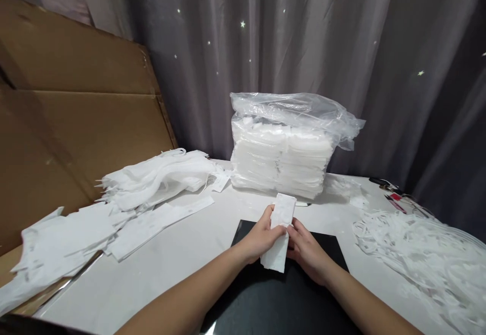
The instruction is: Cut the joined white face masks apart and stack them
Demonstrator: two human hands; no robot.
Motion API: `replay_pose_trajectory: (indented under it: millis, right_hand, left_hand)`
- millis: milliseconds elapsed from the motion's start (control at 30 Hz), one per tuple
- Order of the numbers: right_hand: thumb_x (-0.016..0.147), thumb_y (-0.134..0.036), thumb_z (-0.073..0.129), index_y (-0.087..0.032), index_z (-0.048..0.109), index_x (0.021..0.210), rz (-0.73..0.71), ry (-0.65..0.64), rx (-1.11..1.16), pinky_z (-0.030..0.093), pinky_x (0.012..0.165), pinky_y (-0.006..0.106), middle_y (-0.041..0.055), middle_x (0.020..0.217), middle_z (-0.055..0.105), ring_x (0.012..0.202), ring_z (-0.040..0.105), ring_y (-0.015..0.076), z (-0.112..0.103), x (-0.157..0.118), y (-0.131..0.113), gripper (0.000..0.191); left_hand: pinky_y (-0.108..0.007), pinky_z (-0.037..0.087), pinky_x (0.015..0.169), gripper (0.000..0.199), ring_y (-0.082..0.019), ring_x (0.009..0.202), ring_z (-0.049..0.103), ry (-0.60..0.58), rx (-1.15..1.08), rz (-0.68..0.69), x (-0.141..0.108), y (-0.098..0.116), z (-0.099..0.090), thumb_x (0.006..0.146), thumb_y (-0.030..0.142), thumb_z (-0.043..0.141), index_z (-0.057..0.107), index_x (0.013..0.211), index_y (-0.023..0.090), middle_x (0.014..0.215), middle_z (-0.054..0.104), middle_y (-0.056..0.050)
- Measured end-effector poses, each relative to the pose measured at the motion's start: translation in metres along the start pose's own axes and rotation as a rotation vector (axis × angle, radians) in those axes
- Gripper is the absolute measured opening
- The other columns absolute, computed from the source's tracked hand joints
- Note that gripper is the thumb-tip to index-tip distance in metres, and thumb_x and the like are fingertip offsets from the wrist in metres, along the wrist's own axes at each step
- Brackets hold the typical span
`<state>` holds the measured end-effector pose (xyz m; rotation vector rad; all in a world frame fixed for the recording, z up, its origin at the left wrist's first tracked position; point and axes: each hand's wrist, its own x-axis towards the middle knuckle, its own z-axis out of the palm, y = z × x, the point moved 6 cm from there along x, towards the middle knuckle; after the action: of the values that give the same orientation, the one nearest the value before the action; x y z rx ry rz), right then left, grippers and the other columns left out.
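Between my two hands is a narrow folded piece of white fabric [283,211], held tilted above a black board [261,299]. My left hand [261,235] grips its left edge, thumb across the front. From the right, my right hand [306,254] pinches it near the middle, with the thumb close to the other thumb. The fingers behind the fabric are partly hidden. Both ends of the piece stick out past my hands.
White fabric sheets [152,178] are piled at left, beside a large cardboard box [83,137]. Behind my hands stands a clear plastic bag [281,158] of stacked white pieces. A tangled heap of white strips [429,259] lies at right. Small tools [395,201] rest at the back right.
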<state>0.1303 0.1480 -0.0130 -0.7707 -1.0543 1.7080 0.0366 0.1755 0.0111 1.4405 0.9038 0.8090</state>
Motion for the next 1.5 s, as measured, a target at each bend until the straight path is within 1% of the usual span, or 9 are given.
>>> replay_pose_trajectory:
  millis: [200, 533, 733, 933, 1067, 1200, 1267, 1400, 1500]
  right_hand:
    - [0.081, -0.059, 0.061, -0.025, 0.051, 0.118, 0.004, 0.107, -0.056, 0.054, 0.079, 0.041, 0.0086, 0.118, 0.063, 0.104, 0.063, 0.0271, -0.003, 0.001, 0.002, 0.051]
    - [0.08, -0.064, 0.057, -0.022, 0.052, 0.115, -0.117, 0.219, -0.15, 0.048, 0.092, 0.04, 0.0095, 0.112, 0.066, 0.106, 0.062, 0.0273, -0.011, 0.001, 0.001, 0.054]
    - [0.081, -0.064, 0.057, -0.022, 0.056, 0.115, -0.223, 0.171, -0.222, 0.046, 0.096, 0.043, 0.0086, 0.107, 0.067, 0.101, 0.063, 0.0278, -0.011, -0.003, -0.016, 0.054]
    - [0.078, -0.061, 0.063, -0.023, 0.055, 0.118, -0.237, 0.225, -0.032, 0.054, 0.077, 0.045, 0.0097, 0.104, 0.068, 0.083, 0.067, 0.0274, -0.017, -0.005, -0.04, 0.056]
    - [0.074, -0.06, 0.067, -0.021, 0.058, 0.118, -0.196, 0.295, -0.02, 0.056, 0.057, 0.04, 0.0124, 0.101, 0.07, 0.061, 0.067, 0.0237, -0.025, -0.009, -0.058, 0.06]
    - [0.07, -0.06, 0.071, -0.022, 0.064, 0.109, -0.227, 0.382, -0.092, 0.05, 0.042, 0.036, 0.0119, 0.095, 0.072, 0.046, 0.061, 0.0199, -0.03, -0.017, -0.104, 0.055]
    - [0.066, -0.059, 0.074, -0.023, 0.067, 0.099, -0.284, 0.395, -0.124, 0.049, 0.042, 0.035, 0.0099, 0.084, 0.073, 0.046, 0.061, 0.021, -0.025, -0.018, -0.145, 0.049]
    - [0.067, -0.049, 0.078, -0.023, 0.066, 0.097, -0.434, 0.279, -0.17, 0.044, 0.038, 0.028, 0.0039, 0.069, 0.07, 0.043, 0.056, 0.0168, 0.003, 0.014, -0.246, 0.041]
    - [0.082, -0.04, 0.065, -0.018, 0.065, 0.086, -0.429, 0.228, -0.251, 0.045, 0.042, 0.024, 0.0016, 0.065, 0.066, 0.045, 0.055, 0.0121, 0.027, 0.072, -0.303, 0.022]
  left_hand:
    - [-0.024, 0.045, 0.063, 0.045, -0.013, 0.072, 0.055, 0.027, -0.12, -0.046, -0.002, -0.004, 0.008, 0.077, 0.037, 0.065, 0.038, 0.11, 0.022, 0.083, 0.054, 0.003]
    - [-0.022, 0.045, 0.063, 0.045, -0.012, 0.072, 0.055, 0.003, -0.165, -0.007, -0.007, -0.004, 0.021, 0.083, 0.044, 0.065, 0.038, 0.112, 0.024, 0.087, 0.055, 0.003]
    - [-0.034, 0.043, 0.093, 0.038, -0.02, 0.106, 0.053, 0.035, 0.158, 0.207, -0.017, 0.014, 0.024, 0.095, 0.04, 0.047, 0.033, 0.127, 0.023, 0.111, 0.053, -0.006]
    - [-0.041, 0.05, 0.083, 0.055, -0.024, 0.101, 0.054, -0.011, 0.74, 0.417, 0.001, 0.076, -0.01, 0.086, 0.05, 0.053, 0.038, 0.133, 0.026, 0.132, 0.029, -0.012]
    - [-0.046, 0.044, 0.093, 0.059, -0.03, 0.114, 0.049, 0.339, 1.13, 0.662, 0.054, 0.18, -0.056, 0.083, 0.047, 0.058, 0.038, 0.131, 0.021, 0.14, 0.026, -0.016]
    - [-0.05, 0.017, 0.112, 0.084, -0.034, 0.14, 0.017, 0.502, 1.466, 0.708, 0.121, 0.263, -0.092, 0.078, 0.04, 0.067, 0.021, 0.144, 0.016, 0.152, 0.017, -0.019]
    - [-0.057, 0.008, 0.111, 0.082, -0.033, 0.135, 0.031, 0.453, 1.509, 0.672, 0.144, 0.279, -0.105, 0.08, 0.04, 0.067, 0.022, 0.145, 0.017, 0.14, 0.043, -0.016]
    - [-0.056, 0.002, 0.11, 0.029, -0.022, 0.106, 0.057, 0.323, 1.574, 0.688, 0.145, 0.265, -0.11, 0.092, 0.025, 0.052, 0.058, 0.12, 0.025, 0.102, 0.067, -0.003]
    - [-0.049, 0.004, 0.111, 0.027, -0.02, 0.101, 0.058, 0.283, 1.623, 0.731, 0.119, 0.233, -0.105, 0.092, 0.014, 0.047, 0.067, 0.105, 0.027, 0.099, 0.068, -0.003]
